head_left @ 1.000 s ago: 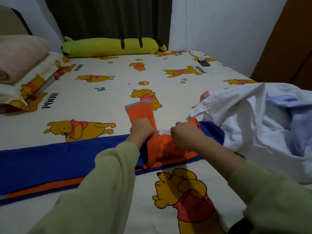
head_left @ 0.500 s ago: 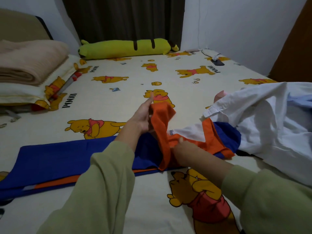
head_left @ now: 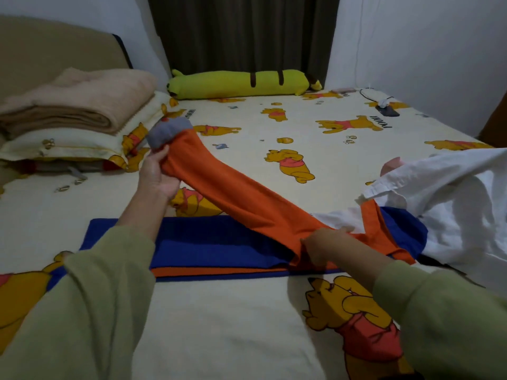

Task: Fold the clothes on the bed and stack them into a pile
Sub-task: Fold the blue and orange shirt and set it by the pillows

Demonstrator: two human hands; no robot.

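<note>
Single head-worn view, looking forward and down, close over the bed point(head_left: 247, 319)

Blanket point(head_left: 74, 105) on pillow point(head_left: 68, 146), far left; bolster point(head_left: 241, 83) at back; clothes heap point(head_left: 452, 204) right; phone point(head_left: 388, 111) far-right corner.
</note>
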